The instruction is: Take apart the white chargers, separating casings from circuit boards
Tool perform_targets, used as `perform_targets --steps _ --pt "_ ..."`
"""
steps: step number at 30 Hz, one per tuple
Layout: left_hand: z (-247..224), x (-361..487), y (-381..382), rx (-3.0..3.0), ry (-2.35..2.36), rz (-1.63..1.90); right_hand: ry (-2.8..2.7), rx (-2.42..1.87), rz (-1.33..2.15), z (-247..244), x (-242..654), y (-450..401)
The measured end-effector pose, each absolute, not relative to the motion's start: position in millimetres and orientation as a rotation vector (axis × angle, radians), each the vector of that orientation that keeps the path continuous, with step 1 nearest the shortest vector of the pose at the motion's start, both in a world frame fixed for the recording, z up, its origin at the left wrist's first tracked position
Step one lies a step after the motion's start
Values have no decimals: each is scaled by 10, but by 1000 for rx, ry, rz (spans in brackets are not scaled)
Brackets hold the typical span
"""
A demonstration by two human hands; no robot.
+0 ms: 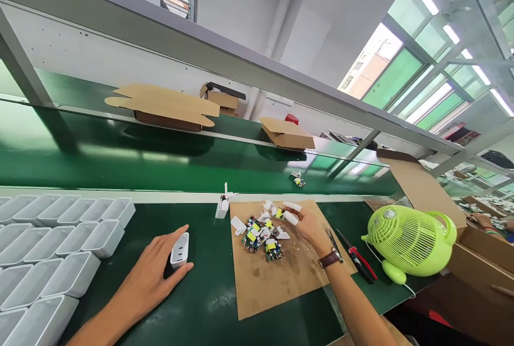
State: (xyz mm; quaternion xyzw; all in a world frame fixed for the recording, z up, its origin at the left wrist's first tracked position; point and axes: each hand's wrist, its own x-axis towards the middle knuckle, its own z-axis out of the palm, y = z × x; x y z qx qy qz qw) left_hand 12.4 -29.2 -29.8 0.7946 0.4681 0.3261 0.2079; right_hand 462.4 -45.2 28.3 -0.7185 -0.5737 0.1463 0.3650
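My left hand (pixel 155 268) curves around a white charger housing (pixel 180 250) with two slots in its end face; the thumb and index finger lie on either side of it. My right hand (pixel 307 225), with white covers on two fingertips and a watch on the wrist, reaches over a pile of small circuit boards (pixel 252 234). Its fingertips close on a board with a yellow component (pixel 278 212) at the pile's upper edge. Under the pile lies a brown cardboard sheet (pixel 257 295). An open white housing (pixel 221 207) with parts sticking out stands between the hands, farther back.
Rows of white housings (pixel 66 271) fill the left side. Tweezers (pixel 332 240) and red-and-black pliers (pixel 357 257) lie right of the cardboard, near a green fan (pixel 412 239). A loose board (pixel 298 179) sits on the green surface behind. Another person's hand (pixel 484 223) shows far right.
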Motion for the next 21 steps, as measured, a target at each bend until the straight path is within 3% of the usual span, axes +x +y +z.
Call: perform_targets --steps 11,21 --pt "-421 134 -310 2215 1328 923 -1329 -2157 77 369 5132 146" --pt "-431 121 -315 2202 1297 920 -1325 -2357 -4 71 5235 128"
